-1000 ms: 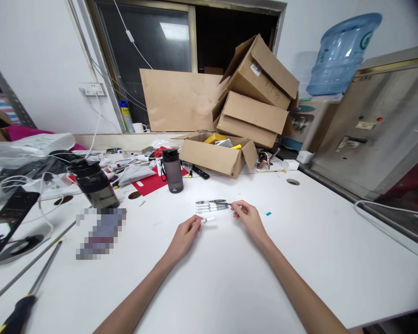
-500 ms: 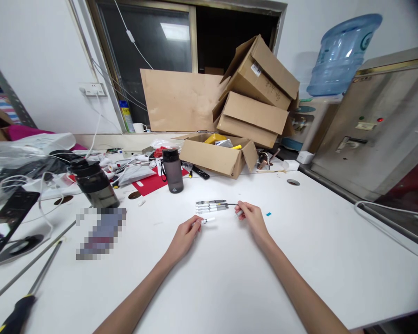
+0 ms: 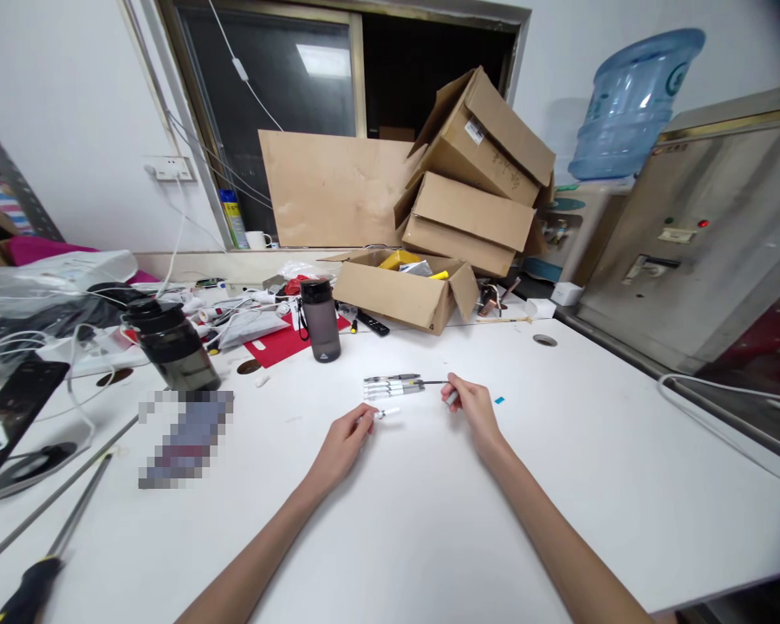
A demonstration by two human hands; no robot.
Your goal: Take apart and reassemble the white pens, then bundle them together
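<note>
Several pens (image 3: 393,387) lie side by side on the white table (image 3: 390,520), beyond my two hands. My left hand (image 3: 347,435) is closed on a white pen part (image 3: 388,412) that points to the right, just in front of the row. To the right of the row, my right hand (image 3: 471,406) pinches a thin dark piece (image 3: 434,382) that reaches left to the pens' ends. A grey piece (image 3: 452,398) also shows at its fingers. A small blue scrap (image 3: 499,400) lies right of my right hand.
A grey bottle (image 3: 321,325), a black-lidded bottle (image 3: 175,347) and an open carton (image 3: 396,290) stand farther back. Cables and clutter fill the back left. A screwdriver (image 3: 32,589) lies at the near left. A metal cabinet (image 3: 702,234) stands at the right.
The grey piece at my right hand's fingers has tilted slightly. My left hand looks nearly still, and the whole view has shifted a little.
</note>
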